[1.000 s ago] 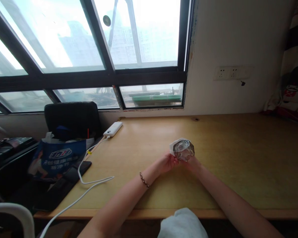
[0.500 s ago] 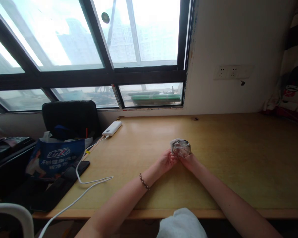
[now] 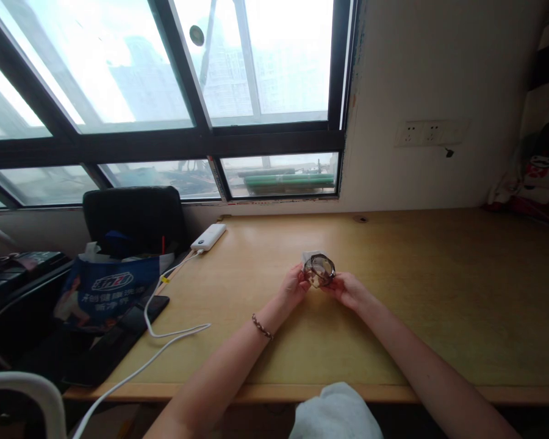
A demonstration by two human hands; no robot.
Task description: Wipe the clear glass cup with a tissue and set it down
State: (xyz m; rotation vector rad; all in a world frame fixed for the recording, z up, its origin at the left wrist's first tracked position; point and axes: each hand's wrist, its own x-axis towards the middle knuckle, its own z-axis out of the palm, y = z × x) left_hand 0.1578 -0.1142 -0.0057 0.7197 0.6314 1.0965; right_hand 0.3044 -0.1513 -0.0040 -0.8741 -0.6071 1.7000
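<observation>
A clear glass vessel (image 3: 320,271) with a round dark-looking rim is held between my two hands above the wooden table (image 3: 421,292). My left hand (image 3: 295,285) is closed on its left side, along with a white tissue or cloth (image 3: 309,256) that shows behind the glass. The fingers of my right hand (image 3: 345,289) grip the glass from the lower right. A braided bracelet (image 3: 261,327) circles my left wrist.
A white power bank (image 3: 209,237) lies at the table's left edge, its white cable (image 3: 183,334) looping over the tabletop. Further left, a blue bag (image 3: 112,292) rests on a black chair (image 3: 135,213). A dark flat object (image 3: 132,338) lies along the left edge.
The glass has moved a little left and been tilted and turned. My right hand has shifted from beneath it to its right side, and my left hand has moved slightly left.
</observation>
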